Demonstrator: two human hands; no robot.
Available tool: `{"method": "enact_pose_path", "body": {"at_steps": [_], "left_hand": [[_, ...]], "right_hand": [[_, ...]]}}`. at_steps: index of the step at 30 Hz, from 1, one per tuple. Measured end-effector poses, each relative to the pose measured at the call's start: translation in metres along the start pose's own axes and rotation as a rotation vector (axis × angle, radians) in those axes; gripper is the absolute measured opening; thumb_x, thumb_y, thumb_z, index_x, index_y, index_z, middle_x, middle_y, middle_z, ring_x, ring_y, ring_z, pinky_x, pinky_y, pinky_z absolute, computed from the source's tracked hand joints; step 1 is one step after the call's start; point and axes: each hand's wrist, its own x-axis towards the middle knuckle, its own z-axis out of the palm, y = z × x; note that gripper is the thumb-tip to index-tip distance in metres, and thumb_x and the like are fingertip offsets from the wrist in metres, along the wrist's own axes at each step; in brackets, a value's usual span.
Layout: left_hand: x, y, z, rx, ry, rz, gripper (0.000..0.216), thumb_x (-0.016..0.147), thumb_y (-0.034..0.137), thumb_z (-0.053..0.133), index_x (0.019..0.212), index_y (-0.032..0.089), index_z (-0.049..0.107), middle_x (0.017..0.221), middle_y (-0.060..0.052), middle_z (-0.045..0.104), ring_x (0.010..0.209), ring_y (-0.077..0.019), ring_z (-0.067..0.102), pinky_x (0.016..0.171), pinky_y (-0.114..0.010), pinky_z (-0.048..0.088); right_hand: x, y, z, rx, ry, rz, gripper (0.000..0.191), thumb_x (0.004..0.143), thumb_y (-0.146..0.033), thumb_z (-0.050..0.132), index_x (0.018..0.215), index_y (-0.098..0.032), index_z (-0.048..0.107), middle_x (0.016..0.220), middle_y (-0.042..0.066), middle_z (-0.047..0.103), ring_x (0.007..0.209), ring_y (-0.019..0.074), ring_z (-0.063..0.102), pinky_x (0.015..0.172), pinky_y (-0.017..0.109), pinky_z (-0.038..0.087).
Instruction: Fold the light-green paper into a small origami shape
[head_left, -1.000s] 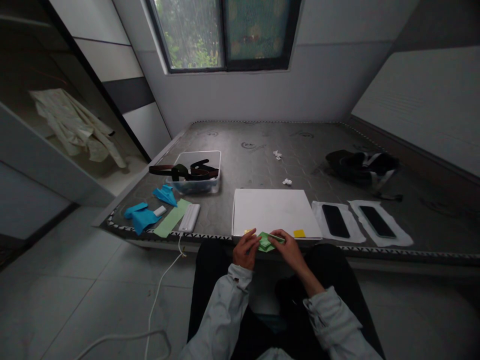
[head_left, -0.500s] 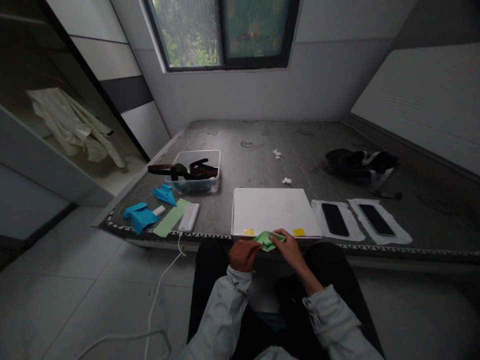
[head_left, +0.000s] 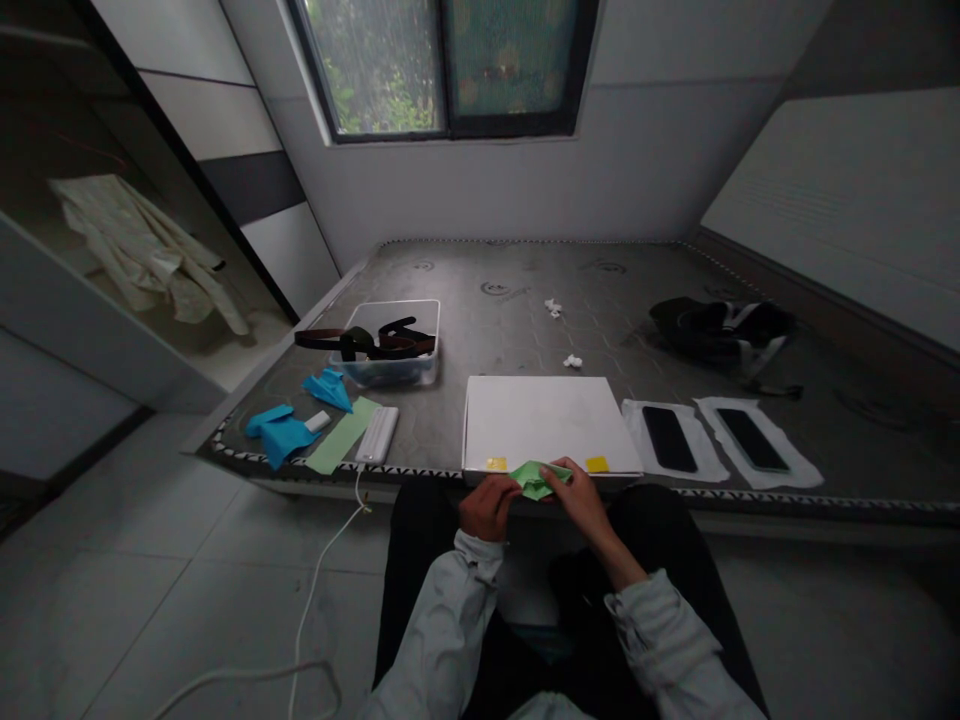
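A folded piece of green paper [head_left: 535,478] is held between both my hands at the near edge of a white board [head_left: 547,420]. My left hand [head_left: 489,506] pinches its left side with curled fingers. My right hand [head_left: 581,498] grips its right side, thumb on top. Two small yellow notes [head_left: 598,464] lie on the board's front edge, either side of the green paper.
On the grey mattress [head_left: 525,310] sit a clear tub with belts [head_left: 386,345], blue folded papers [head_left: 283,432], a light green strip [head_left: 343,436], a white power strip [head_left: 377,434] with its cable [head_left: 307,620], two phones on white sheets [head_left: 712,440], and a dark bag [head_left: 720,330].
My hands have drawn slightly back toward me with the green paper, uncovering the left yellow note. My left hand let go for a moment and now grips the paper's left side again.
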Motion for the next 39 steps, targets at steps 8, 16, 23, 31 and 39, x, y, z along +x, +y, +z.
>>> {"method": "enact_pose_path", "body": {"at_steps": [8, 16, 23, 31, 39], "left_hand": [[-0.003, -0.001, 0.003, 0.085, -0.008, 0.002, 0.027, 0.094, 0.027, 0.047, 0.084, 0.019, 0.07, 0.075, -0.002, 0.075, 0.063, -0.0118, 0.069, 0.062, -0.018, 0.053], [-0.002, 0.0, 0.002, 0.086, -0.003, -0.029, 0.018, 0.088, 0.029, 0.059, 0.081, 0.022, 0.074, 0.079, -0.003, 0.072, 0.072, -0.0114, 0.069, 0.066, -0.017, 0.053], [-0.002, 0.0, 0.006, 0.053, 0.014, -0.172, 0.017, 0.088, 0.033, 0.059, 0.091, 0.022, 0.072, 0.084, -0.002, 0.076, 0.064, -0.0126, 0.07, 0.056, -0.019, 0.053], [0.0, 0.008, 0.003, 0.005, -0.065, -0.28, 0.016, 0.089, 0.028, 0.054, 0.091, 0.021, 0.068, 0.081, -0.002, 0.075, 0.058, -0.0113, 0.066, 0.058, -0.02, 0.052], [0.003, 0.002, 0.005, -0.167, 0.054, -0.383, 0.048, 0.073, 0.044, 0.071, 0.11, 0.017, 0.059, 0.119, -0.014, 0.061, 0.048, -0.0073, 0.058, 0.041, -0.022, 0.048]], "right_hand": [[0.002, 0.006, 0.002, -0.034, -0.014, -0.003, 0.04, 0.063, -0.058, 0.069, 0.07, -0.022, 0.054, 0.06, -0.003, 0.058, 0.058, 0.0196, 0.061, 0.049, 0.035, 0.058], [-0.001, 0.006, 0.004, -0.034, -0.048, -0.016, 0.039, 0.065, -0.056, 0.07, 0.071, -0.021, 0.053, 0.063, -0.003, 0.059, 0.059, 0.018, 0.062, 0.051, 0.034, 0.06], [-0.007, -0.001, 0.005, -0.003, -0.164, -0.069, 0.041, 0.068, -0.051, 0.072, 0.093, -0.019, 0.064, 0.09, 0.004, 0.066, 0.08, 0.0203, 0.065, 0.06, 0.032, 0.062], [-0.003, -0.003, 0.003, 0.024, -0.114, -0.047, 0.043, 0.065, -0.052, 0.072, 0.092, -0.019, 0.067, 0.086, 0.004, 0.067, 0.075, 0.019, 0.063, 0.056, 0.03, 0.059], [0.0, -0.006, -0.001, 0.0, -0.056, -0.058, 0.047, 0.064, -0.059, 0.07, 0.087, -0.018, 0.067, 0.076, 0.002, 0.066, 0.066, 0.0179, 0.06, 0.056, 0.027, 0.052]]}}
